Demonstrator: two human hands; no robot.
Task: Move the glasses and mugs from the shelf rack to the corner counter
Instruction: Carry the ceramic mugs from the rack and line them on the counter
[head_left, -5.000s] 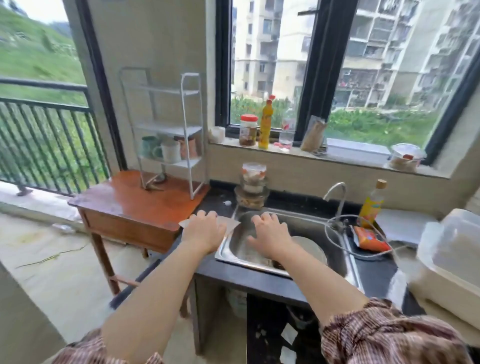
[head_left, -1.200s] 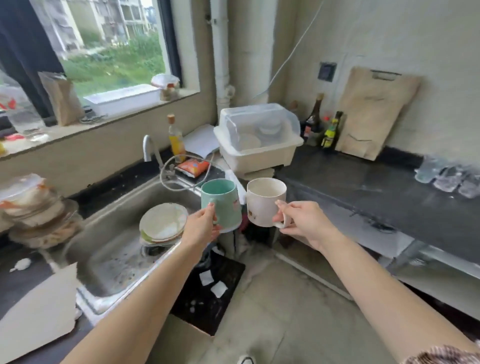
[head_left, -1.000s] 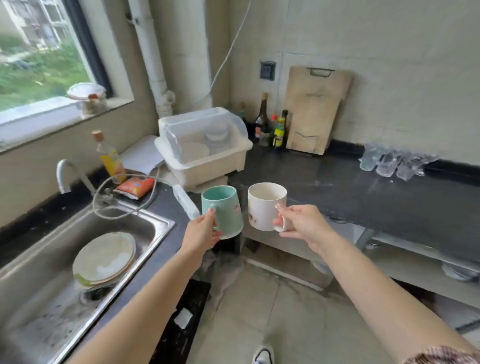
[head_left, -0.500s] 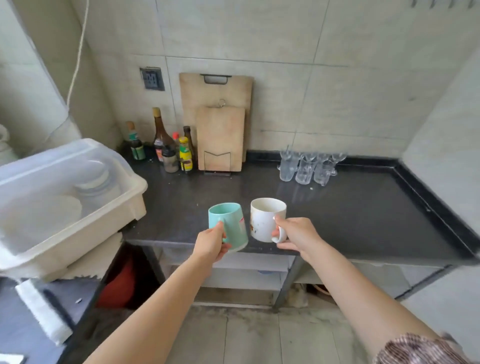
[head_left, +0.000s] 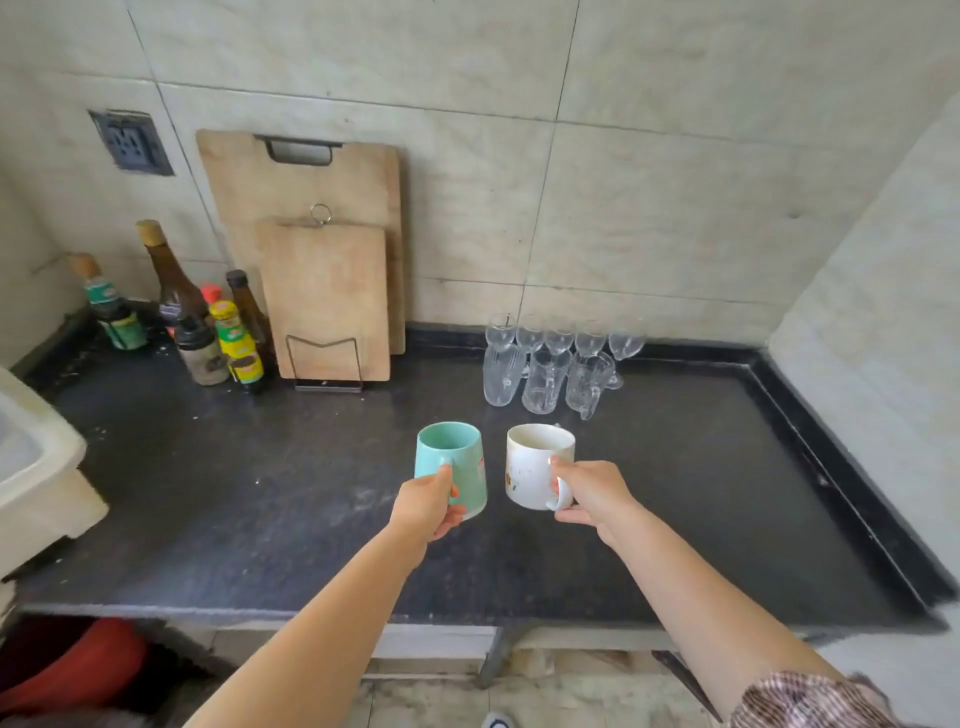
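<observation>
My left hand (head_left: 427, 506) grips a teal mug (head_left: 453, 460) by its handle side, upright, above the dark corner counter (head_left: 249, 499). Beside it, my right hand (head_left: 589, 493) holds a white mug (head_left: 535, 462) with small brown marks, fingers through its handle. Both mugs hover over the middle of the counter, a short gap between them. Behind them several clear glasses (head_left: 550, 364) stand in a cluster near the back wall. The shelf rack is out of view.
Two wooden cutting boards (head_left: 322, 270) lean on the tiled wall in a wire stand. Several sauce bottles (head_left: 208, 327) crowd the back left. A white plastic dish bin (head_left: 36, 467) juts in at the left edge. A raised black lip (head_left: 831, 447) borders the counter's right side.
I have turned from the sink to the corner counter and moved closer. Both mugs, carried in my hands, now hang over the counter instead of in front of its edge.
</observation>
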